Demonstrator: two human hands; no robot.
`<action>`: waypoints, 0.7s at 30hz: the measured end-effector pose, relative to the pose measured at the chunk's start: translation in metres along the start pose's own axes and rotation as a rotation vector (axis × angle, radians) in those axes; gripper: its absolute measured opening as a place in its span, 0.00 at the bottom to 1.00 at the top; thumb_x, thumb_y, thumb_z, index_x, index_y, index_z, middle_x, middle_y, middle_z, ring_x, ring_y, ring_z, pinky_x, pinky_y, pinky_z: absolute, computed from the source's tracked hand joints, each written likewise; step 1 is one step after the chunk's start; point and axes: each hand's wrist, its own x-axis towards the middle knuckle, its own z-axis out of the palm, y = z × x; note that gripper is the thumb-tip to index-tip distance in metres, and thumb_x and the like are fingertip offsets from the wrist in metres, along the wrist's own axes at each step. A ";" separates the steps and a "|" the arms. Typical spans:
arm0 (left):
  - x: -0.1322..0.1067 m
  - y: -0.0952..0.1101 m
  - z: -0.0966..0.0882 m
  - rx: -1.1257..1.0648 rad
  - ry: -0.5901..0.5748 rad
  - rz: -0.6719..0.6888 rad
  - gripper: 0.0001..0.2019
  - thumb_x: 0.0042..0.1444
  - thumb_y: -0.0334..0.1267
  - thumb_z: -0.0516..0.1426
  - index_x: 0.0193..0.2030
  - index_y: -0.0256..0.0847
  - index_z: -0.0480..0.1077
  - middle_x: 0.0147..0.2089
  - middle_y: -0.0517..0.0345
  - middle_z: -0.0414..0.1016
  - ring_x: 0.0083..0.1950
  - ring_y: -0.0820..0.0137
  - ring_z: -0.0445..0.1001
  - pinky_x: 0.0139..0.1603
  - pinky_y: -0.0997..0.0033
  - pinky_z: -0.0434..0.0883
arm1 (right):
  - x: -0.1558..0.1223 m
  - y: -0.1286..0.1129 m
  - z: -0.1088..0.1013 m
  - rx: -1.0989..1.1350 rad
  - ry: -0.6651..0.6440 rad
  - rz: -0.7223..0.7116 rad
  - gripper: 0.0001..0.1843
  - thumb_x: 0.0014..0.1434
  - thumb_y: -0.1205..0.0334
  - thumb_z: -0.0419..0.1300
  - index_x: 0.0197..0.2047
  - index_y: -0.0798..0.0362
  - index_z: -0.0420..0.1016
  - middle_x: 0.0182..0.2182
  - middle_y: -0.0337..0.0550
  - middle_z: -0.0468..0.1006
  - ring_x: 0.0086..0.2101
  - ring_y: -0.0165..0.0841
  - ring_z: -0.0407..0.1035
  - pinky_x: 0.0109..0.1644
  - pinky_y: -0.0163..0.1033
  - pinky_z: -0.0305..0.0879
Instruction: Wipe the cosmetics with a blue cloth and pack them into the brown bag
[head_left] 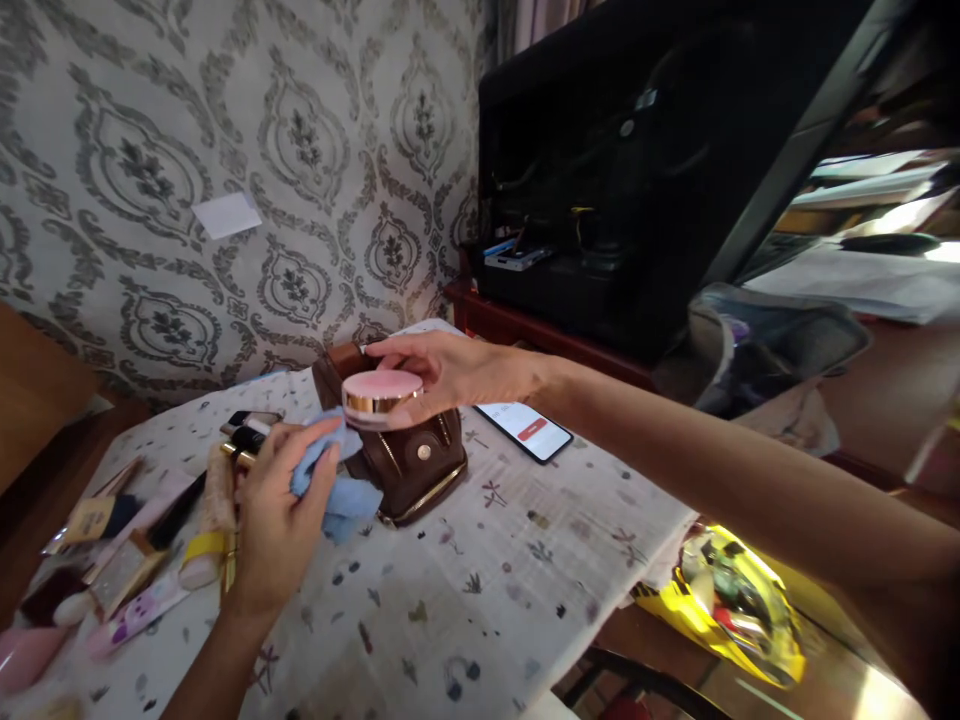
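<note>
My right hand (pixel 435 375) grips a round pink cosmetic compact (pixel 382 393) with a gold band, held level above a brown leather bag (pixel 420 470). Pinched in my left hand (pixel 281 500) is a light blue cloth (pixel 349 500), whose upper edge comes up close to the compact's left side. Whether the cloth touches it I cannot tell. The bag has gold zips and a round snap, and its upper part is partly hidden behind my right hand and the compact.
Several cosmetics lie left of my left hand, among them a yellow-banded tube (pixel 202 558) and a purple-white tube (pixel 142 612). A phone (pixel 532 435) with a lit screen rests right of the bag. Behind stands a black television (pixel 600 200). A yellow bag (pixel 739 610) sits below the table's right edge.
</note>
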 end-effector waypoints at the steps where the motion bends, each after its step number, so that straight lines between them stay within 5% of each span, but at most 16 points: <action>1: 0.003 -0.002 0.006 0.002 -0.072 0.037 0.14 0.69 0.41 0.51 0.53 0.41 0.75 0.42 0.56 0.74 0.44 0.66 0.74 0.46 0.68 0.70 | 0.004 0.002 -0.006 -0.060 -0.006 0.018 0.33 0.44 0.55 0.74 0.53 0.54 0.76 0.42 0.41 0.76 0.40 0.32 0.70 0.41 0.35 0.68; 3: 0.005 -0.005 0.016 0.085 -0.178 0.155 0.16 0.71 0.42 0.49 0.56 0.39 0.74 0.40 0.55 0.74 0.42 0.67 0.75 0.43 0.68 0.70 | 0.013 0.007 -0.013 -0.187 -0.024 0.064 0.29 0.47 0.54 0.72 0.52 0.55 0.77 0.42 0.41 0.77 0.40 0.33 0.69 0.41 0.35 0.66; 6: 0.002 -0.008 0.024 0.256 -0.188 0.302 0.18 0.72 0.43 0.48 0.56 0.37 0.74 0.37 0.55 0.71 0.35 0.68 0.73 0.35 0.69 0.67 | 0.026 0.015 -0.014 -0.476 -0.047 0.137 0.21 0.48 0.54 0.70 0.43 0.57 0.78 0.35 0.39 0.76 0.35 0.32 0.67 0.37 0.34 0.62; 9: -0.007 -0.011 0.025 0.281 -0.160 0.328 0.17 0.71 0.40 0.49 0.57 0.36 0.73 0.35 0.57 0.67 0.33 0.69 0.71 0.35 0.70 0.66 | 0.033 0.017 -0.006 -0.772 -0.102 0.187 0.17 0.47 0.56 0.70 0.36 0.58 0.76 0.32 0.39 0.73 0.31 0.31 0.64 0.32 0.34 0.57; 12: -0.014 -0.015 0.023 0.275 -0.143 0.320 0.16 0.71 0.37 0.50 0.58 0.36 0.72 0.34 0.58 0.65 0.33 0.71 0.70 0.35 0.71 0.65 | 0.034 0.015 0.003 -0.958 -0.135 0.229 0.22 0.44 0.59 0.72 0.42 0.60 0.76 0.40 0.45 0.73 0.33 0.32 0.65 0.33 0.34 0.59; 16: -0.018 -0.017 0.025 0.266 -0.117 0.320 0.15 0.71 0.35 0.50 0.59 0.36 0.71 0.34 0.59 0.64 0.31 0.72 0.68 0.34 0.72 0.64 | 0.034 0.014 0.011 -1.082 -0.243 0.254 0.25 0.46 0.59 0.72 0.46 0.61 0.75 0.46 0.52 0.72 0.36 0.35 0.69 0.36 0.35 0.63; 21: -0.018 -0.016 0.028 0.246 -0.109 0.315 0.14 0.70 0.35 0.51 0.58 0.35 0.71 0.34 0.59 0.63 0.30 0.72 0.67 0.32 0.73 0.64 | 0.045 0.025 0.022 -1.063 -0.284 0.274 0.25 0.45 0.55 0.73 0.43 0.61 0.77 0.41 0.51 0.78 0.40 0.41 0.74 0.39 0.38 0.67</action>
